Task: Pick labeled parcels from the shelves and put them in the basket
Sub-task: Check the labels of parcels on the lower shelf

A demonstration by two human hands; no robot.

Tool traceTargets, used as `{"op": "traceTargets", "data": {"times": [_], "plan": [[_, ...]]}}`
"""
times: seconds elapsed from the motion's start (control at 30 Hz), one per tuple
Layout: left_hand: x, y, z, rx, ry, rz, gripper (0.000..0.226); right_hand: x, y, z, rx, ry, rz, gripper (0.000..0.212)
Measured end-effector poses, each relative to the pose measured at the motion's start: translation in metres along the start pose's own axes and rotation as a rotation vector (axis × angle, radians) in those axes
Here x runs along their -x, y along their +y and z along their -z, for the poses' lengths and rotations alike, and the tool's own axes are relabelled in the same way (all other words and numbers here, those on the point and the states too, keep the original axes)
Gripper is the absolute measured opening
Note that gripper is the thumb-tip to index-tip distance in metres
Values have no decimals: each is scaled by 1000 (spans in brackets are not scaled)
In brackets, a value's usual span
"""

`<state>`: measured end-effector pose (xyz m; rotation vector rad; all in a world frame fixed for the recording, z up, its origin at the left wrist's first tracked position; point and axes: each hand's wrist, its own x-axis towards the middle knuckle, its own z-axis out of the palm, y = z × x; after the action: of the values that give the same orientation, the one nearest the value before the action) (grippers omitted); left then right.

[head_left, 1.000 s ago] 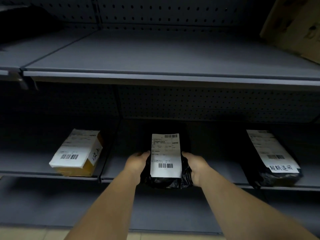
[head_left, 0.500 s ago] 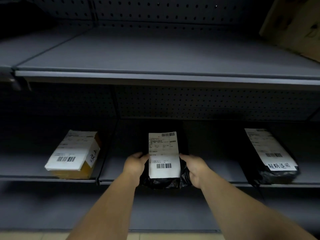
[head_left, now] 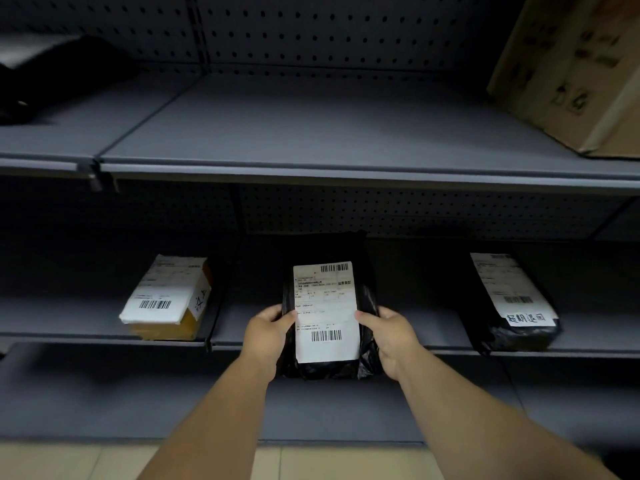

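Parcel in black plastic (head_left: 329, 341), with a white barcode label on top, sits at the front edge of the lower shelf (head_left: 443, 337), gripped from both sides. In the head view, both bare forearms reach forward and up from the bottom of the frame, converging on it. The left hand (head_left: 268, 332) is curled round the parcel's left edge, thumb lying across the label's margin, fingers tucked beneath. The right hand (head_left: 394, 336) mirrors it on the right edge, thumb tip on the label, fingers wrapped under the plastic. The parcel's near end overhangs the shelf lip slightly.

Three labelled parcels are on this lower shelf: the held one in the middle, a yellow-brown box (head_left: 169, 301) well apart to the left, and another black bag (head_left: 512, 306) with handwriting on its label, well apart to the right. On the upper shelf (head_left: 311, 133) one large cardboard box (head_left: 571, 71) stands at the far right, and one dark object (head_left: 52, 77), too dim to identify, lies at the far left
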<state>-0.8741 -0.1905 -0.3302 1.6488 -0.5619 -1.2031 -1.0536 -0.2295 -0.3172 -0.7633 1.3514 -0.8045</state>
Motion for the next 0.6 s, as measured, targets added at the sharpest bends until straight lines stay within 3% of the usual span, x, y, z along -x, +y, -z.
{"op": "traceTargets", "data": {"times": [0.6], "plan": [[50, 7, -3, 48, -71, -132, 22, 43, 1, 24, -125, -25, 58, 17]]}}
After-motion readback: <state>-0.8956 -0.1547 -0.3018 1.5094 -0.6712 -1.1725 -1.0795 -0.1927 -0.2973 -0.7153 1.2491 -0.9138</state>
